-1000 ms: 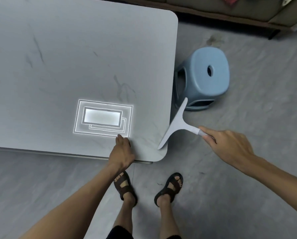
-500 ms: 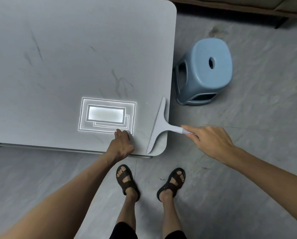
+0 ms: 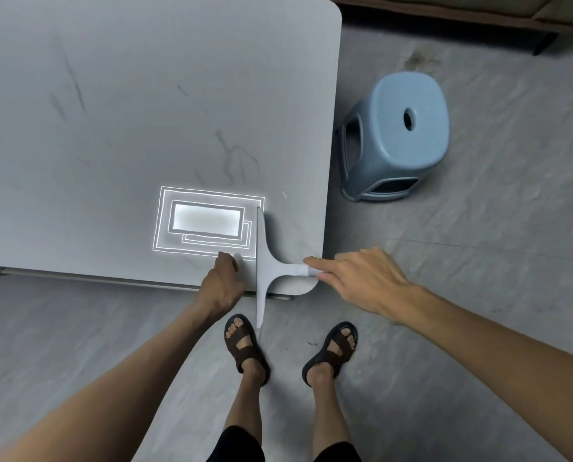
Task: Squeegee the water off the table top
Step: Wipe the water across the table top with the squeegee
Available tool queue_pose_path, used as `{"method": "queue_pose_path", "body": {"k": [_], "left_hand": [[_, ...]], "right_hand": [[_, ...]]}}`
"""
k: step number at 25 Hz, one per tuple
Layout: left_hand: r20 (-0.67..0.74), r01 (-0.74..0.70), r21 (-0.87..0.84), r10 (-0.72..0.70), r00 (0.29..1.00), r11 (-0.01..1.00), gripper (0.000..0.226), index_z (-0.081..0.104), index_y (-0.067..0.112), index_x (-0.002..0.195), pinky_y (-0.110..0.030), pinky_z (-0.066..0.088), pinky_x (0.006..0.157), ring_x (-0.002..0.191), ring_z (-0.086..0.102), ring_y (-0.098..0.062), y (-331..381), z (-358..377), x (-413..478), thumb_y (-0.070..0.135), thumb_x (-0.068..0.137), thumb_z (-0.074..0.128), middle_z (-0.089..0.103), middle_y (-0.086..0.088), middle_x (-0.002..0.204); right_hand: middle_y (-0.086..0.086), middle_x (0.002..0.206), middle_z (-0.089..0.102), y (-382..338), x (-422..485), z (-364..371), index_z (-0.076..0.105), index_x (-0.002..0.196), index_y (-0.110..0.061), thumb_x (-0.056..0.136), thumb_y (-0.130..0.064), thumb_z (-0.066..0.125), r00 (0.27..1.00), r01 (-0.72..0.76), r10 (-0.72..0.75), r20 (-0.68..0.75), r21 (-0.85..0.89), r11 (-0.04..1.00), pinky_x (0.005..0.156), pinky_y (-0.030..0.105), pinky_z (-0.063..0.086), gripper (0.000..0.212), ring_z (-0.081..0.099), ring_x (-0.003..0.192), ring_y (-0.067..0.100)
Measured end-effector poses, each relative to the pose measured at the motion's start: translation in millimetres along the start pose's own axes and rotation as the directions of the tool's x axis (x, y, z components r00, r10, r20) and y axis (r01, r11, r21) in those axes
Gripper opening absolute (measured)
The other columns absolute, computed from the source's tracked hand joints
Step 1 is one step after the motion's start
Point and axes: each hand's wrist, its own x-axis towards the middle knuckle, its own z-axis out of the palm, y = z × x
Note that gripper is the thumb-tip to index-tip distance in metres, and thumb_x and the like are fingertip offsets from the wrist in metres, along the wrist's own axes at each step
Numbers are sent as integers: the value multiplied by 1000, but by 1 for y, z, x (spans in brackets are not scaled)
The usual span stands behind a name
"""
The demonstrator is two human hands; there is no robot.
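L grip (image 3: 223, 281) curled, arm fwd; R grip (image 3: 361, 281) pinching, forefinger straight.

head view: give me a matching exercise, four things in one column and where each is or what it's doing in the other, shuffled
1. squeegee
2. stool
3. left hand
4. right hand

A. stands on the floor, right of the table
B. holds the handle
C. rests on the table's near edge
D. lies across the table's near right corner, blade end overhanging the near edge

Pairs: 1-D, 2-A, 3-C, 4-B
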Motion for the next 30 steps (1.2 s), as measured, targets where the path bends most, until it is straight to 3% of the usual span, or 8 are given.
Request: {"method": "queue_pose_path", "body": {"k": [4, 7, 13, 16, 19, 22, 26, 30], "left_hand": [[49, -21, 44, 19, 999, 999, 49, 33, -4, 126, -35, 38, 67, 85, 56, -39, -2, 3, -2, -2, 80, 49, 51, -29, 122], [49, -41, 50, 39, 998, 998, 35, 38, 5, 110, -37, 40, 65, 80, 55, -36, 5, 1, -3, -1, 78, 53, 47, -23, 117], [-25, 24, -49, -25, 999, 999, 40, 39, 3, 118, -39, 44, 67, 84, 57, -38, 3, 3, -3, -2, 79, 50, 58, -24, 110], [-148, 105, -178, -132, 980, 979, 36, 42, 9, 112, -35, 42, 60, 73, 55, -30, -1, 7, -5, -4, 79, 45, 60, -15, 90], [-231, 150, -225, -202, 952, 963, 29, 39, 11, 107, -36, 44, 62, 73, 55, -29, -7, 9, -6, -1, 82, 46, 57, -10, 86], [-229, 148, -227, -201, 952, 962, 17, 38, 15, 98, -33, 40, 56, 66, 53, -22, -8, 12, -7, 12, 85, 48, 55, -4, 80], [-218, 122, -181, -161, 963, 976, 30, 36, 15, 103, -34, 38, 57, 71, 54, -28, 3, 16, -6, 2, 79, 47, 55, -8, 84], [-202, 92, -184, -129, 971, 979, 33, 37, 13, 103, -31, 30, 49, 65, 50, -23, 25, 17, 0, -2, 75, 48, 53, -10, 86]], "right_hand": [[-4, 70, 65, 28, -13, 4, 42, 127, -46, 100, -47, 36, 999, 8, -5, 43, -76, 997, 45, 26, 33, 28, 63, 58, 22], [-8, 75, 67, 80, -48, -5, 42, 130, -49, 98, -51, 34, 996, -81, 85, 31, -104, 991, 48, 27, 45, 33, 64, 61, 17], [-7, 69, 65, 114, -59, -44, 45, 129, -51, 93, -61, 9, 993, -101, 110, 36, -190, 977, 46, 27, 38, 52, 64, 57, 20], [-5, 65, 63, 75, -16, -46, 45, 126, -48, 96, -56, 17, 991, 127, -119, 67, -139, 982, 43, 26, 36, 42, 60, 51, 22], [-1, 70, 63, 14, 34, -27, 42, 130, -47, 100, -53, 15, 912, 373, -344, 223, -102, 922, 44, 28, 21, 41, 59, 56, 27], [2, 77, 66, -8, 66, -16, 43, 132, -45, 101, -50, 18, 866, 465, -427, 261, -107, 879, 48, 29, 19, 39, 61, 64, 28], [1, 86, 72, 43, 80, -28, 45, 126, -50, 98, -58, 16, 946, 315, -299, 124, -139, 939, 48, 27, 18, 41, 68, 76, 29], [2, 86, 73, 115, 67, -46, 47, 124, -54, 95, -63, 21, 1000, -28, 28, 6, -41, 999, 56, 33, 46, 40, 68, 75, 30]]}}
